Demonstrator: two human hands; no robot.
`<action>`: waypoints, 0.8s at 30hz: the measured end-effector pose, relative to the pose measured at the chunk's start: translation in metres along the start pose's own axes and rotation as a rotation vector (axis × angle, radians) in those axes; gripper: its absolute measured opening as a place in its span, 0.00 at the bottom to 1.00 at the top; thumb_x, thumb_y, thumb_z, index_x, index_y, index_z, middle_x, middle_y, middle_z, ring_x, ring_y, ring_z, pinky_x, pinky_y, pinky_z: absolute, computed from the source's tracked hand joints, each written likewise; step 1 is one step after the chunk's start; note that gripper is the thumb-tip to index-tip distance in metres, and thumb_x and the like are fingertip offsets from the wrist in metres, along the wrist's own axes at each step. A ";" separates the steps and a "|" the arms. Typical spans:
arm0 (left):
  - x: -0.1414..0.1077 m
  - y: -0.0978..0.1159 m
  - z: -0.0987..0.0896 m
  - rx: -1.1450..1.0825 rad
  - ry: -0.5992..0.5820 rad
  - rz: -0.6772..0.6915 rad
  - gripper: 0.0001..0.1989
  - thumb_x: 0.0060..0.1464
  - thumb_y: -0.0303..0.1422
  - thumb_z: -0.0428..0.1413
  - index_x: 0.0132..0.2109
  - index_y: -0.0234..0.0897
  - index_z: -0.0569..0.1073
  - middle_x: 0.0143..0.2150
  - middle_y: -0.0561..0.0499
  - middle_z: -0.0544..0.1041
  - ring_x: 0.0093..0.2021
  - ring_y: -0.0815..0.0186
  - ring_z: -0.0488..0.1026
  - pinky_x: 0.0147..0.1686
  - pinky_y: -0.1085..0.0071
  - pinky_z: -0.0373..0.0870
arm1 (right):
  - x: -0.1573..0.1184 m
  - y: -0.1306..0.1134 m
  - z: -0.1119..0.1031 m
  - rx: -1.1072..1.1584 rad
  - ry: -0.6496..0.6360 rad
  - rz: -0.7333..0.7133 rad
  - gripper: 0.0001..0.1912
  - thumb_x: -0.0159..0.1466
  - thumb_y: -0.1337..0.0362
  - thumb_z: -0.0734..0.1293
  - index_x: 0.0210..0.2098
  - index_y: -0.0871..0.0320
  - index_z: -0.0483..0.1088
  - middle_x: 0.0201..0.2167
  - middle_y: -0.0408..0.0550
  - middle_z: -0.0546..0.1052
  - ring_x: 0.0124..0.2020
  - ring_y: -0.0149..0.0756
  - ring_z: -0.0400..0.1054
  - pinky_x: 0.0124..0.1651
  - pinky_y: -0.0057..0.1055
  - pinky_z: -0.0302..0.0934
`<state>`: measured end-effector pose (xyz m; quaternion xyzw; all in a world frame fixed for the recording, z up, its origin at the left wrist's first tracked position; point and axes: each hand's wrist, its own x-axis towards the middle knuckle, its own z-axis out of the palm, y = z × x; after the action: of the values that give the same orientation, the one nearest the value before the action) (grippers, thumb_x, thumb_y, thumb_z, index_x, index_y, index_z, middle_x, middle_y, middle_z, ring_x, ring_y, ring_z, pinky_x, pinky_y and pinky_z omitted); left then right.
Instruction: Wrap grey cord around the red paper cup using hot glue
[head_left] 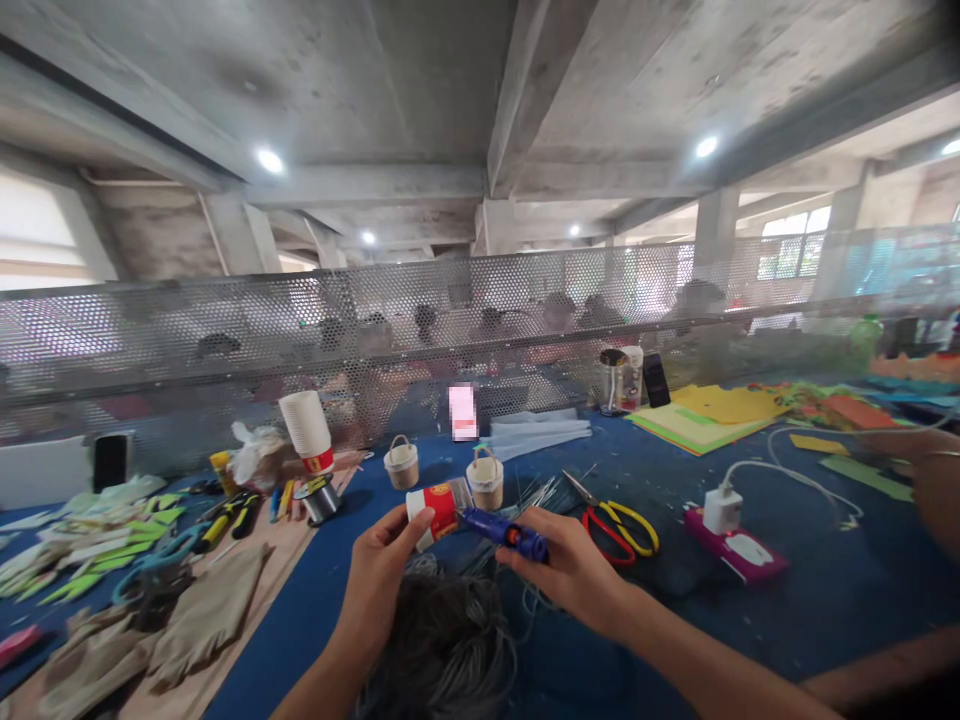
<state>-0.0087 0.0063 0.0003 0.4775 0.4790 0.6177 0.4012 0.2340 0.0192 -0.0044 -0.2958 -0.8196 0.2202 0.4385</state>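
Note:
In the middle, my left hand (386, 555) is wrapped round a red and white paper cup (442, 508), which lies tilted on its side. My right hand (559, 560) grips a blue glue gun (501, 530), its nozzle at the right end of the cup. Just behind the cup stand two small handled buckets, one to the left (401, 465) and one to the right (486, 482). Below my hands lies a dark grey bundle of cord (450, 640). Thin wires (544, 495) are spread behind the glue gun.
Scissors (621, 530) with red and yellow handles lie right of my right hand. Farther right is a white charger (723, 508) on a magenta box. Stacked cups (306, 425), a wire spool (319, 500) and gloves (214, 610) are left. Another person's arm (937, 490) shows at the right edge.

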 end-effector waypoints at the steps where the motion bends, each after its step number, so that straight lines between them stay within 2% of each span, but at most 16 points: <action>1: 0.000 0.001 0.000 0.006 -0.002 0.004 0.21 0.50 0.43 0.64 0.48 0.33 0.80 0.35 0.48 0.83 0.36 0.60 0.77 0.38 0.68 0.74 | 0.000 0.000 0.000 -0.006 0.000 -0.001 0.15 0.66 0.53 0.65 0.29 0.57 0.65 0.28 0.40 0.67 0.29 0.29 0.60 0.33 0.25 0.53; 9: -0.003 0.004 0.000 0.095 0.021 0.047 0.21 0.51 0.43 0.63 0.47 0.34 0.80 0.34 0.49 0.82 0.35 0.60 0.76 0.36 0.70 0.72 | -0.001 -0.001 0.001 -0.024 0.018 0.011 0.15 0.66 0.52 0.65 0.30 0.56 0.66 0.29 0.41 0.68 0.30 0.31 0.62 0.33 0.26 0.54; 13: -0.004 0.006 0.001 0.150 0.012 0.089 0.19 0.54 0.43 0.61 0.48 0.34 0.80 0.36 0.49 0.82 0.37 0.61 0.75 0.40 0.69 0.70 | -0.001 -0.003 0.000 -0.030 0.014 0.011 0.13 0.66 0.54 0.66 0.31 0.56 0.67 0.30 0.40 0.69 0.31 0.30 0.63 0.33 0.25 0.54; 20: -0.006 0.014 0.004 0.209 0.045 0.147 0.18 0.51 0.44 0.62 0.41 0.33 0.81 0.35 0.49 0.81 0.36 0.59 0.74 0.38 0.68 0.70 | -0.001 -0.002 0.002 -0.030 0.030 0.030 0.15 0.66 0.53 0.66 0.29 0.56 0.66 0.30 0.40 0.67 0.31 0.30 0.62 0.33 0.25 0.55; 24: -0.006 0.012 0.004 0.219 0.047 0.161 0.17 0.50 0.43 0.62 0.41 0.34 0.81 0.34 0.50 0.82 0.36 0.60 0.74 0.37 0.70 0.70 | -0.002 -0.002 0.002 -0.029 0.039 0.039 0.14 0.66 0.55 0.66 0.28 0.56 0.66 0.30 0.40 0.66 0.31 0.30 0.62 0.33 0.25 0.55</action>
<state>-0.0044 -0.0011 0.0111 0.5409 0.5129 0.6029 0.2844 0.2322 0.0165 -0.0052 -0.3223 -0.8080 0.2110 0.4458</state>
